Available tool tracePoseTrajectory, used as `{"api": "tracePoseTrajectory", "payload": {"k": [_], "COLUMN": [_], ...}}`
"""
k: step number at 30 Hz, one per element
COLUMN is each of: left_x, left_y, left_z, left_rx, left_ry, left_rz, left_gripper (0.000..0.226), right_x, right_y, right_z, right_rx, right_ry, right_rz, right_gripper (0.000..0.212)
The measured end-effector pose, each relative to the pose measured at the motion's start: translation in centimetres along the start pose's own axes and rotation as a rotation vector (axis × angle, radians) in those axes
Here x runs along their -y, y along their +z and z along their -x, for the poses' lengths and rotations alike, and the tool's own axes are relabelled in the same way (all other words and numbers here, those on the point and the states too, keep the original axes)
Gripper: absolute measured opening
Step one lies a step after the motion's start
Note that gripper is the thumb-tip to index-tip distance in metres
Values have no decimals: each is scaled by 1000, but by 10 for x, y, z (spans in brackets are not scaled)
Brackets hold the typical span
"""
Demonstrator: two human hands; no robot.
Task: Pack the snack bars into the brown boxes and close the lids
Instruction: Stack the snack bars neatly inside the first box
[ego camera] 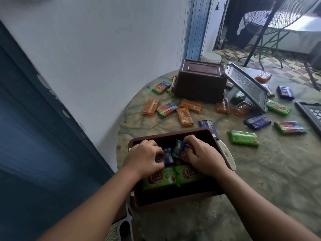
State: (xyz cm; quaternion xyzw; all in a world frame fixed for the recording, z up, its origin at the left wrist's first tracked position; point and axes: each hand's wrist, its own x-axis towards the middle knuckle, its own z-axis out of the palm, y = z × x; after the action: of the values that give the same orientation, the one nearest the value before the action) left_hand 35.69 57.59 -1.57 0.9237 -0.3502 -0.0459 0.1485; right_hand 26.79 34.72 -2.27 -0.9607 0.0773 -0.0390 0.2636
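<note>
Two hands inside open brown box (175, 136) at 6 o'clock: left hand (144, 158) pinching blue bar (167, 156), right hand (204, 158) gripping dark bars (178, 148). Green bars (159, 178) beneath. Second box (199, 82) upturned at 12 o'clock; loose bars (185, 117) between.

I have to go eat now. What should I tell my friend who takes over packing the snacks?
Both hands are inside the open brown box: left hand and right hand each grip dark-wrapped snack bars.
Done: two green bars lie in the box.
Left: many loose bars on the table. The second brown box sits upside down; the grey lid leans beside it. No lid is closed.
</note>
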Motion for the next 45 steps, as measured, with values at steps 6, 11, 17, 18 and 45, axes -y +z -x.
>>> {"api": "tracePoseTrajectory", "payload": {"k": [6, 11, 17, 18, 45], "left_x": [0, 0, -1, -2, -5], "left_y": [-1, -1, -2, -2, -6], "left_z": [-1, -1, 0, 0, 2], "left_rx": [-4, 2, -2, -4, 23], "left_ry": [9, 5, 5, 3, -10], "left_rz": [8, 3, -14, -19, -37], "left_gripper": [37, 38, 37, 36, 44], "right_x": [-5, -6, -4, -3, -7], "right_y": [5, 2, 4, 4, 1], "right_z": [-3, -4, -4, -4, 11], "right_rx": [-37, -73, -38, 10, 104], "right_ry": [-67, 42, 27, 23, -27], "right_rz": [20, -383, -303, -291, 3], "right_gripper": [36, 33, 28, 30, 61]}}
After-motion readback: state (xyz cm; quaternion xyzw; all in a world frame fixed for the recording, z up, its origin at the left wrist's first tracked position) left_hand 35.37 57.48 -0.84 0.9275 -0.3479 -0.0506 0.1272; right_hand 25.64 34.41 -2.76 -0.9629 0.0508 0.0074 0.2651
